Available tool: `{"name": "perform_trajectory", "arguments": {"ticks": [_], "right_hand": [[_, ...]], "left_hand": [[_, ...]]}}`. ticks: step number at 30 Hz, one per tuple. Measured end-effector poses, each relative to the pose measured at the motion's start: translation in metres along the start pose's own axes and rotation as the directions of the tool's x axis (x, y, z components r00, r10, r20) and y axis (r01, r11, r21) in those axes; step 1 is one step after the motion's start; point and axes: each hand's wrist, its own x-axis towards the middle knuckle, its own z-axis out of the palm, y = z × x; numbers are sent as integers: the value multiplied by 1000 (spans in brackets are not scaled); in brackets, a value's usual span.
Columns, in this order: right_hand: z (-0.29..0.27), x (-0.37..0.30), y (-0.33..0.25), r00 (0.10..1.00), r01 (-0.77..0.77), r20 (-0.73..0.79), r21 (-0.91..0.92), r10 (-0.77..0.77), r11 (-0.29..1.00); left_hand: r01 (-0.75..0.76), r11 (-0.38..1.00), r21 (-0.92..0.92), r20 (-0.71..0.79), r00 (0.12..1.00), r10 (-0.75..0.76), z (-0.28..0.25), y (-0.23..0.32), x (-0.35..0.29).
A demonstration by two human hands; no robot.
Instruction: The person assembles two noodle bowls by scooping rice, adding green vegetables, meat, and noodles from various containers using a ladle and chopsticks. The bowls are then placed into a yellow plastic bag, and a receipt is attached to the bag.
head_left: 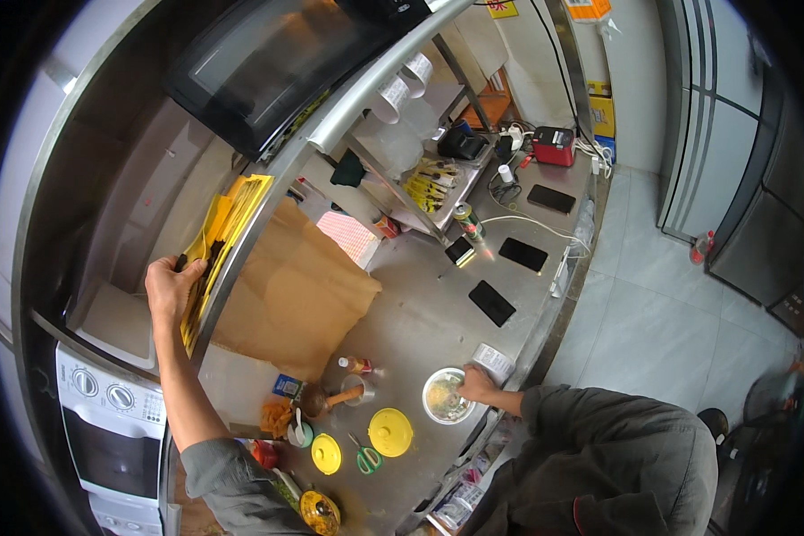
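Observation:
My left hand (pixel 171 288) is raised to the shelf on the left, its thumb and fingers closed on a yellow packet with dark marks, one of a row of flat yellow packets (pixel 238 213) standing along the shelf edge. On the steel counter, a white bowl (pixel 452 421) holds pale, yellowish food with some green in it. My right hand (pixel 480 386) is closed at the right rim of this bowl, its fingertips partly hidden. Close behind my right hand lies a clear-lidded white container (pixel 492 360).
Yellow lids (pixel 390 433), green-handled scissors (pixel 369 459) and a small bottle (pixel 355 364) are left of the bowl. Phones (pixel 492 304), a can (pixel 467 221) and a red box (pixel 554 146) stand farther back. A microwave (pixel 112 438) is at lower left.

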Motion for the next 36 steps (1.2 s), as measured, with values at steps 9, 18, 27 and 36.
{"name": "perform_trajectory", "arguments": {"ticks": [9, 18, 27, 36], "right_hand": [[-34, -34, -65, 947, 306, -67, 481, -314, 822], [-51, -133, -108, 796, 436, 56, 638, -603, 635], [39, -109, -11, 907, -407, 390, 709, 160, 576], [100, -28, 20, 830, -233, -210, 711, 517, 663]], "left_hand": [[-230, 908, -350, -812, 559, -171, -38, 35, -132], [737, 126, -664, 588, 619, -521, 202, 100, -457], [869, -145, -473, 574, 179, -799, 231, -26, -535], [816, 538, -210, 477, 566, -672, 266, -55, -548]]}}
